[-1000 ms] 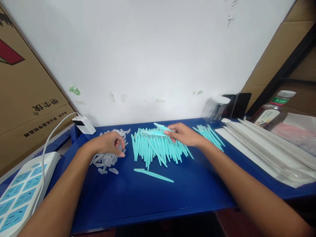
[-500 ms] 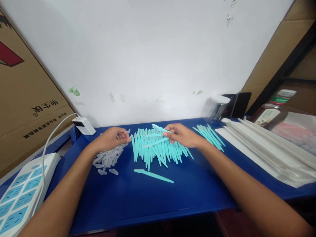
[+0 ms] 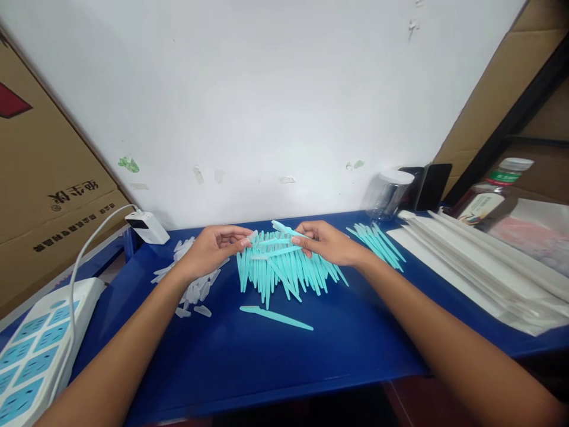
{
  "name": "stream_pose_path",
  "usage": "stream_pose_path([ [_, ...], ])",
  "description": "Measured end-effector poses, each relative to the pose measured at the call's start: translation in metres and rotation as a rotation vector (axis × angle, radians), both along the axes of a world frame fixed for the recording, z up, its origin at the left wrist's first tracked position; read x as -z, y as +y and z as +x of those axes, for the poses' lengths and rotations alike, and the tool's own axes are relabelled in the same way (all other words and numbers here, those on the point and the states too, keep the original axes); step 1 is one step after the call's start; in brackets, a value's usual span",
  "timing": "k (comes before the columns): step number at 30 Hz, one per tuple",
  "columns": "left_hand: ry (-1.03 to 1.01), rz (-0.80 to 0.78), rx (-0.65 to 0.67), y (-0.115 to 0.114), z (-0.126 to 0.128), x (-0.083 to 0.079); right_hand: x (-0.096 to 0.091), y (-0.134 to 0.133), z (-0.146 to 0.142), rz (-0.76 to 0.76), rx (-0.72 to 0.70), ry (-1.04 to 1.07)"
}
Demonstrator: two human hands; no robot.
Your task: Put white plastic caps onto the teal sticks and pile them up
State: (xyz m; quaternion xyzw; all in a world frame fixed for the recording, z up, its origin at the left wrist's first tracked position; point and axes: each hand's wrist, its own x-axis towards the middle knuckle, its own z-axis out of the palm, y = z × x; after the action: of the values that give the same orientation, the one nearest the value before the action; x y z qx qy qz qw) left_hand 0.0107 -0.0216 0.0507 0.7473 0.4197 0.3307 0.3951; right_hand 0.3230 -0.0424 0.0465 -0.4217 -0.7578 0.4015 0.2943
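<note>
Left hand [image 3: 224, 246] pinches a small translucent piece [image 3: 253, 236] between thumb and fingers, right of a heap of similar pieces [image 3: 202, 287] on the blue table [image 3: 267, 370]. Center, turquoise sticks lie in a pile [image 3: 267, 276], with a single stick [image 3: 276, 318] in front. Right hand [image 3: 323, 243] pinches several turquoise sticks [image 3: 281, 252] above the pile, near a smaller group [image 3: 377, 246]. Behind it stands a clear, white-lidded jar [image 3: 386, 198], contents indistinct; far right, a white-capped bottle [image 3: 484, 198], its fill unclear.
</note>
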Motion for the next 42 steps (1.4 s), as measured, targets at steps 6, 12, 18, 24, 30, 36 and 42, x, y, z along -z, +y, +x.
stream_pose_path([
  [6, -0.1, -0.036, 0.072, -0.002, 0.004, -0.001, 0.002, 0.002, 0.001, -0.009, 0.009, 0.006],
  [12, -0.186, -0.104, 0.104, -0.004, 0.009, 0.001, 0.002, 0.002, 0.001, -0.002, -0.002, 0.014],
  [18, -0.2, -0.044, 0.015, -0.002, 0.014, 0.009, 0.004, 0.001, 0.0, -0.004, -0.018, 0.017],
  [24, -0.185, 0.01, -0.102, -0.001, 0.015, 0.011, 0.002, 0.0, 0.001, -0.008, -0.011, 0.028],
  [30, -0.164, -0.029, -0.077, -0.006, 0.017, 0.005, 0.001, 0.001, 0.0, -0.016, 0.004, 0.041],
  [36, -0.133, -0.013, -0.05, -0.008, 0.018, 0.002, 0.006, 0.006, 0.004, -0.008, 0.015, 0.047],
  [42, -0.105, -0.01, -0.035, -0.006, 0.016, 0.005, 0.006, 0.006, 0.005, -0.011, 0.015, 0.037],
])
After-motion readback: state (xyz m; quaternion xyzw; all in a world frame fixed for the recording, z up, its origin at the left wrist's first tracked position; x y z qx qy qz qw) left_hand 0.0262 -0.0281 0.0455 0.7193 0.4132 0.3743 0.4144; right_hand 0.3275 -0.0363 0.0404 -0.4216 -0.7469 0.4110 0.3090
